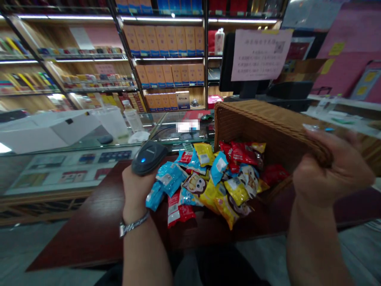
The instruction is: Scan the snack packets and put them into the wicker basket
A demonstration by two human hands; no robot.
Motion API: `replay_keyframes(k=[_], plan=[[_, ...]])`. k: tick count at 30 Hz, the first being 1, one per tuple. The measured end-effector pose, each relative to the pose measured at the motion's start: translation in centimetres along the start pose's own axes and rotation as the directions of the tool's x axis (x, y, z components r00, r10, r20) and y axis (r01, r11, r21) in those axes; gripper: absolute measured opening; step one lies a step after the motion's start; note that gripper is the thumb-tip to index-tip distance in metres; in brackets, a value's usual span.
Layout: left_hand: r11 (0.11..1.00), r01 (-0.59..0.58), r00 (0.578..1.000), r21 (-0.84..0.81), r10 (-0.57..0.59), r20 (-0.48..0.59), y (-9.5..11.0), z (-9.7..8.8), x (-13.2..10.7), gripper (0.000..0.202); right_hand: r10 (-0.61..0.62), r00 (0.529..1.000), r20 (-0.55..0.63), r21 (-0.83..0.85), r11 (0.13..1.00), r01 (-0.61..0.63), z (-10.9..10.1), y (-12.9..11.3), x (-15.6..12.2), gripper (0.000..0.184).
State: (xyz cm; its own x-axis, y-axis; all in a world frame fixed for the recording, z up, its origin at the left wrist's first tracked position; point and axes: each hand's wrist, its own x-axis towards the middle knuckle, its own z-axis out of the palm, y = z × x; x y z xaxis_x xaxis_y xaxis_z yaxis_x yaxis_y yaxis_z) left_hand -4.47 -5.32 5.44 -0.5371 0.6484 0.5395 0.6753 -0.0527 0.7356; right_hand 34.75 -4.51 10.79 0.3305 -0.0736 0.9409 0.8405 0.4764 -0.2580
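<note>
My left hand (138,192) is closed around a black barcode scanner (150,155) with a small blue light on top. Tipped on its side, a brown wicker basket (258,115) has its rim gripped by my right hand (330,169). Small snack bags lie in a heap at its mouth: blue bags (172,178) near my left hand, yellow bags (212,194) in the middle, and a red bag (178,212) at the front. More red bags (242,153) rest just inside the basket. Much of the basket's inside is in shadow.
The dark red wooden table (92,226) carries the heap. Behind it is a glass counter (68,167) with a white box (44,129) and a clear bottle (132,117). A monitor (228,63) with a paper sign stands behind the basket. Stocked shelves (169,57) line the back.
</note>
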Motion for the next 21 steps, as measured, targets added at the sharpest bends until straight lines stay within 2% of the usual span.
replay_keyframes(k=[3, 6, 9, 13, 18, 21], plan=[[1.0, -0.011, 0.999, 0.007, 0.011, 0.033, 0.3, 0.3, 0.1, 0.03, -0.123, 0.983, -0.136, 0.154, 0.978, 0.143, 0.6, 0.2, 0.4, 0.046], [1.0, -0.024, 0.999, 0.009, 0.024, 0.039, 0.4, 0.6, 0.2, 0.028, -0.206, 0.957, -0.204, 0.178, 0.954, 0.243, 1.6, 0.7, 0.4, 0.044], [1.0, -0.029, 0.999, 0.005, 0.029, 0.034, 0.6, 0.9, 0.3, 0.029, -0.26, 0.941, -0.217, 0.175, 0.938, 0.3, 2.5, 1.6, 0.6, 0.043], [0.999, -0.035, 0.998, -0.013, 0.036, 0.057, 1.1, 1.3, 0.6, 0.029, -0.262, 0.939, -0.223, 0.159, 0.94, 0.301, 3.5, 2.3, 1.8, 0.045], [0.999, -0.037, 0.997, -0.021, 0.039, 0.073, 1.8, 1.5, 1.0, 0.029, -0.346, 0.899, -0.27, 0.155, 0.906, 0.395, 4.1, 1.8, 3.8, 0.038], [0.999, -0.045, 0.996, -0.02, 0.046, 0.08, 1.9, 1.4, 1.1, 0.028, -0.424, 0.87, -0.251, 0.19, 0.86, 0.474, 4.8, 1.3, 4.5, 0.035]])
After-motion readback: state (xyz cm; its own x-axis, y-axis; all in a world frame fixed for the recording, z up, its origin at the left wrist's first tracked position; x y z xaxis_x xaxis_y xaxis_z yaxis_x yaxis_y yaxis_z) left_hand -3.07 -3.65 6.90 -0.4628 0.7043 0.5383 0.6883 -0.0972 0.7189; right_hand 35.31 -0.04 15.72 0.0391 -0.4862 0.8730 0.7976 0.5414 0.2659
